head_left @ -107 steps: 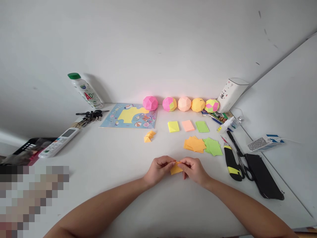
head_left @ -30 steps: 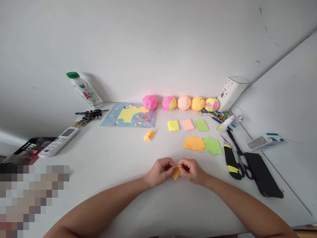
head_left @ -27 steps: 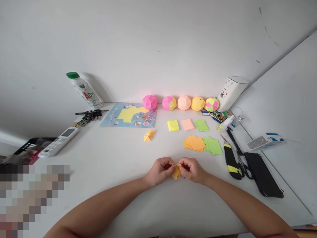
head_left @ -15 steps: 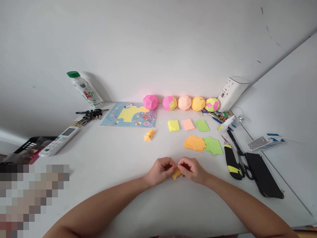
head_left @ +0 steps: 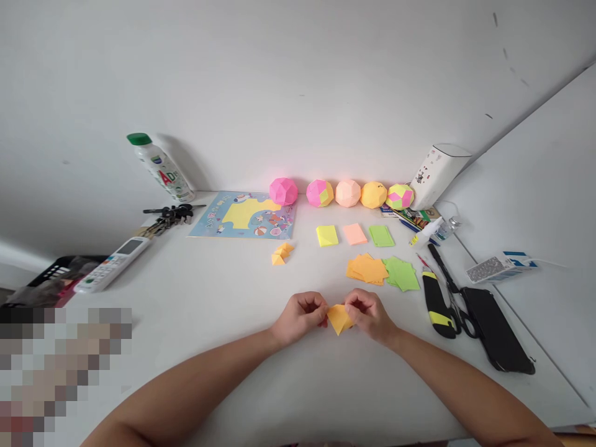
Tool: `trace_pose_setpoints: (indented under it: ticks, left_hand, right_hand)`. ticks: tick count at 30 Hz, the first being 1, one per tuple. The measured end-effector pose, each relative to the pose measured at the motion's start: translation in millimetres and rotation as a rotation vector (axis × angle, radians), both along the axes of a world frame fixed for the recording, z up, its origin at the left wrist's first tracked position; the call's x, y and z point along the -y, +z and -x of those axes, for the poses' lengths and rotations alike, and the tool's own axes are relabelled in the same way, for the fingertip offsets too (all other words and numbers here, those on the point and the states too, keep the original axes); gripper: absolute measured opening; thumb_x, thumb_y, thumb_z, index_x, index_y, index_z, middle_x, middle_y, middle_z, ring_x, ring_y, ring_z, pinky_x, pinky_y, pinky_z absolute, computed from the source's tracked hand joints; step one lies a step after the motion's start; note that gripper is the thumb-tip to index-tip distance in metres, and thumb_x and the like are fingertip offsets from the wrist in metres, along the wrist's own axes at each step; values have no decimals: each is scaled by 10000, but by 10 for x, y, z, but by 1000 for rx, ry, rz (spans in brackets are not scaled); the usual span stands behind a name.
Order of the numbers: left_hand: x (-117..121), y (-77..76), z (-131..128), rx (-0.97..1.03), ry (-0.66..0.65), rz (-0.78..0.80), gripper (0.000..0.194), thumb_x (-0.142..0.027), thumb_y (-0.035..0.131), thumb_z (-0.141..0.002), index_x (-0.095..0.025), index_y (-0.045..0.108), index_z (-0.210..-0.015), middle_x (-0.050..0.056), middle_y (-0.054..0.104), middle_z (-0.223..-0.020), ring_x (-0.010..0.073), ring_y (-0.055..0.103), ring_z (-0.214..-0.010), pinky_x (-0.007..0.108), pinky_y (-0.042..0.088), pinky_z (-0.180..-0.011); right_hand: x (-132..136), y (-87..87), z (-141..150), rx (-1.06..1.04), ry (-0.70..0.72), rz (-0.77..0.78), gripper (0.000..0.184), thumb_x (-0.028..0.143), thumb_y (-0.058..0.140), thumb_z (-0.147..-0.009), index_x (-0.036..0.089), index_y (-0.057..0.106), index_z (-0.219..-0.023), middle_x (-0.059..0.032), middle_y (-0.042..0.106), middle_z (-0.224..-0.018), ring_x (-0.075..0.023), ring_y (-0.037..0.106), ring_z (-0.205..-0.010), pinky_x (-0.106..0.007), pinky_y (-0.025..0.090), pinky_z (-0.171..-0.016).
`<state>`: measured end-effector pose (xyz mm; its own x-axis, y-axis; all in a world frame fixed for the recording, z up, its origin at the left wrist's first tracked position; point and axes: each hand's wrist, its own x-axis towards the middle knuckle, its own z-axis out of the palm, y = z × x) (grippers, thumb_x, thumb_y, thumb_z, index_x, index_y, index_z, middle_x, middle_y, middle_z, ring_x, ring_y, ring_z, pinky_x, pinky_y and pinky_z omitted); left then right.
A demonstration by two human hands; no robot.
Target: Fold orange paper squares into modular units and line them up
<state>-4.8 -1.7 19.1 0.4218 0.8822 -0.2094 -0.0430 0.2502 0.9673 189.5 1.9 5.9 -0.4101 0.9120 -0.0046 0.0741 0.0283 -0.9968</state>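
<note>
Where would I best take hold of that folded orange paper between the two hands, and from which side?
Probably by the downward point of the folded orange paper, pinched lightly from the person's side. The left hand and right hand are at its two side corners, while that tapered point sticks out uncovered toward the person's body.

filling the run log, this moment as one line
left hand: pinching left corner of folded orange paper | right hand: pinching right side | orange sheets: on table
</note>
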Motion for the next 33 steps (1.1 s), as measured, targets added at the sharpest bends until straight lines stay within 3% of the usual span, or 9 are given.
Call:
trace_pose_setpoints:
  ticks: [6, 11, 15, 23, 28, 33]
  left_hand:
    - [-7, -4, 16, 30, 25, -2, 222, -335, 590, -750, -150, 525, -646, -13, 548, -548, 102, 502, -536, 250, 424, -578]
    - [-7, -75, 2, 74, -66, -50, 211, -350, 592, -771, -153, 561, -838, 15, 576, -741, 109, 520, -644, 252, 430, -625]
    - [-5, -127, -14, -49, -97, -113, 254, -380, 552, -797, -138, 548, -723, 0, 526, -660, 89, 460, -585, 224, 386, -560]
    - [-2, -107, -2, -101, -82, -40, 311, -439, 549, -779, -148, 494, -685, -28, 477, -584, 71, 419, -510, 204, 337, -485]
    - [10, -136, -12, 5, -102, -13, 282, -419, 605, -750, -154, 516, -788, -11, 537, -655, 83, 488, -554, 215, 380, -519]
    - [-20, -176, -21, 138, 23, -15, 289, -410, 610, -757, -166, 478, -838, -19, 527, -714, 71, 505, -540, 214, 413, -499]
  right_hand:
    - [-21, -5, -30, -38, -24, 23, 168, 292, 525, -773, 187, 465, -656, 21, 477, -622, -105, 496, -497, -228, 437, -444]
    - [-35, -11, -34, -8, 79, 49, 154, 268, 538, -771, 182, 479, -658, 32, 465, -583, -100, 483, -486, -221, 419, -442]
    - [-16, -3, -7, 67, 109, 31, 161, 271, 552, -775, 171, 501, -660, 36, 467, -574, -93, 476, -489, -215, 417, -460]
    - [-24, 43, 14, -12, 46, 148, 226, 364, 565, -807, 165, 507, -715, 24, 517, -619, -94, 518, -523, -215, 452, -483]
    - [-31, 39, 19, 24, 92, 188, 275, 414, 586, -786, 149, 544, -728, 16, 534, -616, -98, 526, -511, -228, 464, -484]
    - [-32, 95, 23, 11, 96, 190, 291, 390, 626, -764, 151, 564, -917, -1, 560, -702, -100, 522, -569, -231, 468, -516]
